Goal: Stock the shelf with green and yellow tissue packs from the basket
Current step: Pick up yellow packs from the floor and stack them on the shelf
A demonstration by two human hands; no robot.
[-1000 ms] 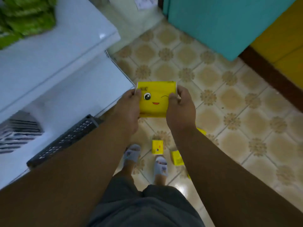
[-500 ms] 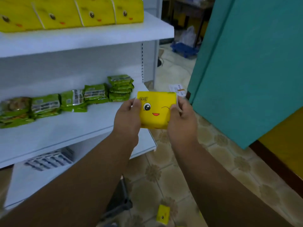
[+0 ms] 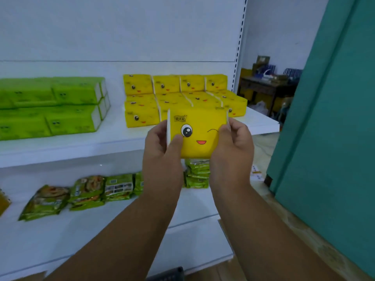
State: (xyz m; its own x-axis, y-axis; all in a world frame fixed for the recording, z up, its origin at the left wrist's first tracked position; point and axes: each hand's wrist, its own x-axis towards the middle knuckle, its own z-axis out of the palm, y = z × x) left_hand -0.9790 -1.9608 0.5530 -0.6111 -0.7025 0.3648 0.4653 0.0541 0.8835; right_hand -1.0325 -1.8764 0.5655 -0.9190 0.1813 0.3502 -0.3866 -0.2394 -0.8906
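A yellow tissue pack (image 3: 199, 136) with a winking face is held between both hands in front of the upper white shelf (image 3: 113, 146). My left hand (image 3: 162, 157) grips its left end and my right hand (image 3: 233, 151) grips its right end. Just behind it, several yellow packs (image 3: 178, 98) stand stacked on the shelf's right part. Green tissue packs (image 3: 54, 106) are stacked on the left part. A dark corner of the basket (image 3: 168, 275) shows at the bottom edge.
The lower shelf (image 3: 60, 236) carries several green snack bags (image 3: 89, 192). A teal panel (image 3: 332, 138) stands close on the right. Past the shelf's upright post (image 3: 239, 45), a dark table with clutter (image 3: 267, 86) sits in the back room.
The view swung up from the floor to the shelves. Both hands raised the yellow pack from low near the floor up to the top shelf's front, close to the yellow stack.
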